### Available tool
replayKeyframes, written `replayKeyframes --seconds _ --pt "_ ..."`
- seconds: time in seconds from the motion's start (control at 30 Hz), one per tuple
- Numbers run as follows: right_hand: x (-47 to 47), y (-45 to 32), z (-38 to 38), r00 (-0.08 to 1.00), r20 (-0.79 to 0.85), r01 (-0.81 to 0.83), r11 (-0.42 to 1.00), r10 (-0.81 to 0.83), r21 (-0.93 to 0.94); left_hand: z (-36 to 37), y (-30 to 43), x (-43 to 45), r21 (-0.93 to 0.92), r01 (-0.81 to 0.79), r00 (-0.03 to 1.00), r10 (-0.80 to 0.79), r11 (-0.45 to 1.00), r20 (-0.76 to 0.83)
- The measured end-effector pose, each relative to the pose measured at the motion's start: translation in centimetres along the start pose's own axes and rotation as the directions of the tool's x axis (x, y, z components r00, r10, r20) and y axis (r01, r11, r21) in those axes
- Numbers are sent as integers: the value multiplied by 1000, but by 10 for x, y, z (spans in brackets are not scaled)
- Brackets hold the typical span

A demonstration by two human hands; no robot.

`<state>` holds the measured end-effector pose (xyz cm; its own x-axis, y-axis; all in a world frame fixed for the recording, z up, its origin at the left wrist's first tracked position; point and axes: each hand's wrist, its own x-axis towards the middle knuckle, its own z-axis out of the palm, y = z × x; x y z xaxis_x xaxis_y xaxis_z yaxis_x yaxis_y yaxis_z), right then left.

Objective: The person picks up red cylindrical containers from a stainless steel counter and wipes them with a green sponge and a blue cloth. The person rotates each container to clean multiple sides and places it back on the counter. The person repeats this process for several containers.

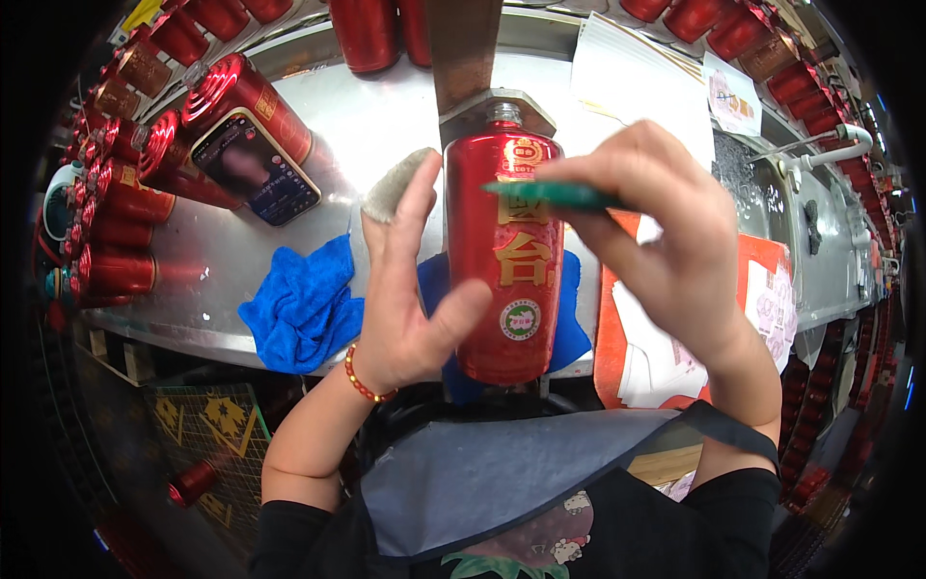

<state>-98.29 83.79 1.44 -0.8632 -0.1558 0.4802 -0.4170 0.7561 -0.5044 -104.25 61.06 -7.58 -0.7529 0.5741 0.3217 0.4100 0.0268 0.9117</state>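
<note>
A glossy red bottle (470, 246) with raised gold characters and a round green-and-white emblem lies before me, its clear glass neck away from me. My right hand (658, 210) grips a slim green pointed hand tool (557, 192), blurred, with its tip over the upper front of the bottle. At the bottle's left side is my left hand (409, 311), thumb spread over the lower red surface; whether the thumb touches it, I cannot tell. A grey fabric-like piece (398, 187) covers some of the left fingers. Beneath the bottle shows a blue cloth (571, 311).
A brown post (466, 51) with a metal plate (539, 112) stands behind the neck. Left are a crumpled blue towel (300, 307) and a phone (257, 166) leaning on red bottles (239, 94). Right are papers on a red mat (611, 362) and a sink (817, 275) with running water.
</note>
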Motion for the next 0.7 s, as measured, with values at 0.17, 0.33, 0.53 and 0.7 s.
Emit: replayKeyframes --seconds 0.17,0.33,0.53,0.7 --pt "4 -15 -3 998 56 25 999 -23 -23 1 3 -16 227 -117 988 90 967 127" --pt "11 -21 -7 989 131 81 991 -67 -110 7 -7 -17 206 -144 988 130 968 83" --pt "11 -24 -13 981 192 18 985 16 -174 11 -16 -17 163 -173 985 167 971 54" --pt "15 -25 -16 977 213 16 979 28 -203 11 -20 -19 152 -180 984 175 972 44"
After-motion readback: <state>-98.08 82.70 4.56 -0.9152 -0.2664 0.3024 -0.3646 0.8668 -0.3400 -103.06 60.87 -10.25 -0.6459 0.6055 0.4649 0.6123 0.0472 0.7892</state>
